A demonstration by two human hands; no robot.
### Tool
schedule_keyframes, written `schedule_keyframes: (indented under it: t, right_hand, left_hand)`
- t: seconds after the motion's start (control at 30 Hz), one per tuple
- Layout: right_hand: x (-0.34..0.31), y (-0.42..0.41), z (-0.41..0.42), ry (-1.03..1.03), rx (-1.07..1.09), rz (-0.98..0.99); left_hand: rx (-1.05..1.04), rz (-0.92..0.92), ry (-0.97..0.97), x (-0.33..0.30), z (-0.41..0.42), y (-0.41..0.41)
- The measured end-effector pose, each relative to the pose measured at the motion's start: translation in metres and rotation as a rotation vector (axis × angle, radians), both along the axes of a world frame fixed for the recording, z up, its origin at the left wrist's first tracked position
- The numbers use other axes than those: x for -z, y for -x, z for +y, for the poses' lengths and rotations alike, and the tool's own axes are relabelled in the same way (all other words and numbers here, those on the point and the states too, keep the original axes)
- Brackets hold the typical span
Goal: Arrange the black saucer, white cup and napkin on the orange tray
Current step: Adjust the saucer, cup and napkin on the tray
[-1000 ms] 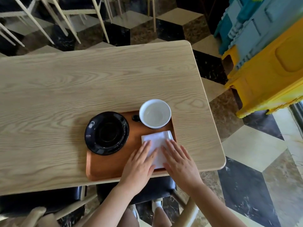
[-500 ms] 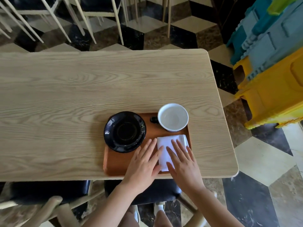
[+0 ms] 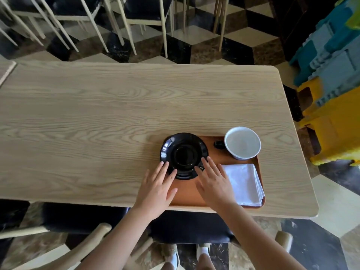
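The orange tray (image 3: 187, 193) lies at the table's near right edge. A black saucer (image 3: 184, 154) rests on its far left corner, overhanging the rim. The white cup (image 3: 242, 143), with a dark handle, stands empty at the tray's far right. A folded white napkin (image 3: 243, 183) lies flat at the near right. My left hand (image 3: 156, 187) has spread fingers, and its fingertips touch the saucer's near left edge. My right hand (image 3: 213, 181) is also spread flat, with fingertips on the saucer's near right edge, just left of the napkin.
The light wooden table (image 3: 97, 123) stretches far to the left and back. A dark-seated chair (image 3: 185, 225) sits under the near edge. More chairs (image 3: 116, 20) stand beyond the table. Stacked yellow and blue plastic crates (image 3: 335, 94) stand on the right.
Both hands have left the napkin and moved left to the saucer's near edge. The napkin now lies uncovered. The camera view shifted, so the tray appears further right.
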State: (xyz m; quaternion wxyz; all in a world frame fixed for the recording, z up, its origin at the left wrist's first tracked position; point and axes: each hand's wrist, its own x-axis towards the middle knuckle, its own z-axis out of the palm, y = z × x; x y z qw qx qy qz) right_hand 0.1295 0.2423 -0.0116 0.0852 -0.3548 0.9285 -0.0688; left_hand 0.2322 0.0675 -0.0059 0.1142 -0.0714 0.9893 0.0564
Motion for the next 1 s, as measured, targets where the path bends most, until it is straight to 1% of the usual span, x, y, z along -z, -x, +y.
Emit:
schedule_keyframes:
  t: [0.2,0.43,0.73,1.0]
  right_hand:
    - [0.0,-0.009,0.002,0.007,-0.01,0.047]
    - [-0.003,-0.03,0.011,-0.009,-0.032,0.02]
    - [-0.002,-0.037,0.015,-0.012,-0.024,0.009]
    - [-0.004,-0.034,0.015,0.032,-0.039,0.009]
  left_hand:
    - [0.034,0.037,-0.057,0.004,-0.004,-0.016]
    - [0.075,0.059,-0.094,0.004,-0.004,-0.038]
    - [0.073,0.056,-0.09,0.0,-0.001,-0.042]
    - [0.093,0.121,-0.066,-0.004,-0.002,-0.03]
